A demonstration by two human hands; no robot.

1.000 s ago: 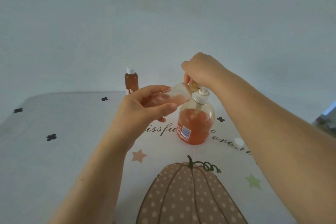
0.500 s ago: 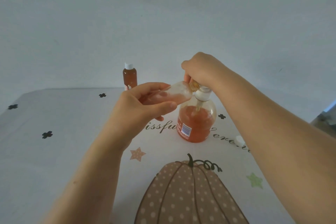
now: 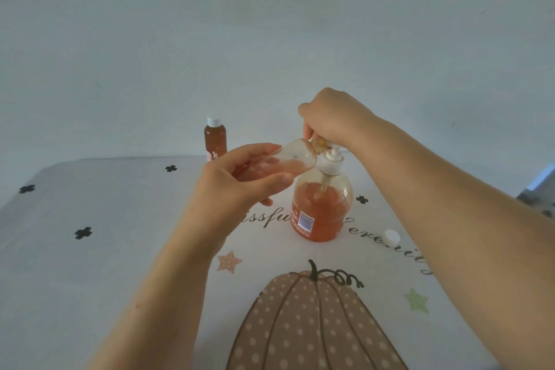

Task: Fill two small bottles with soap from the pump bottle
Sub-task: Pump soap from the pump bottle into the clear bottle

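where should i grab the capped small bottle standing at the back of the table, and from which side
The capped small bottle stands upright and apart from other things, so probably grip round its straight body, below its white cap, in a side grasp from the front or left; the left hand and pump bottle crowd its right.

A table draped in a white cloth printed with a dotted pumpkin, stars and black clovers carries a pump bottle of orange soap, a small bottle (filled, capped, at the far edge) and a loose white cap near the pump bottle.
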